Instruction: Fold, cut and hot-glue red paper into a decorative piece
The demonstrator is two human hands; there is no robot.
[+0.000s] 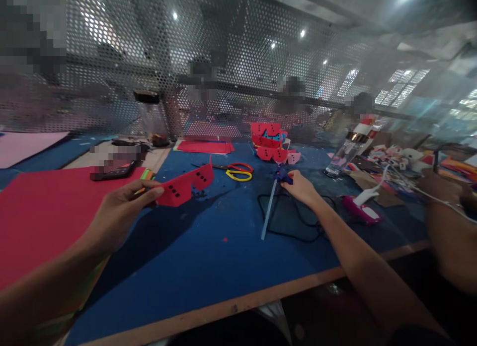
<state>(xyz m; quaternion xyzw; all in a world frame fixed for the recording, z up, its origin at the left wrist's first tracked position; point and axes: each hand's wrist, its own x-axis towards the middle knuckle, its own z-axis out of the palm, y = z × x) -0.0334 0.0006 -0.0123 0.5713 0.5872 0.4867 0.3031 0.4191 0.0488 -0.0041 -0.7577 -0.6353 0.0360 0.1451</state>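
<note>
My left hand (124, 204) pinches one end of a red paper cutout (181, 191), shaped like a folded strip with black dots, above the blue table. My right hand (301, 187) is closed on a small blue glue gun (283, 174). A long translucent glue stick (269, 212) sticks out of the gun towards me. Just beyond the gun stand several similar red dotted paper cutouts (270, 141), overlapping one another. Between my hands, farther back, lie scissors (239, 172) with red and yellow handles.
Large red paper (48, 212) and a phone (119, 165) lie at left. A jar (152, 120) and red sheets (204, 146) stand near the perforated screen. A black cord (294, 237) loops below my right hand. A bottle (343, 150), pink power strip (361, 210) and another person's arm (447, 232) are right.
</note>
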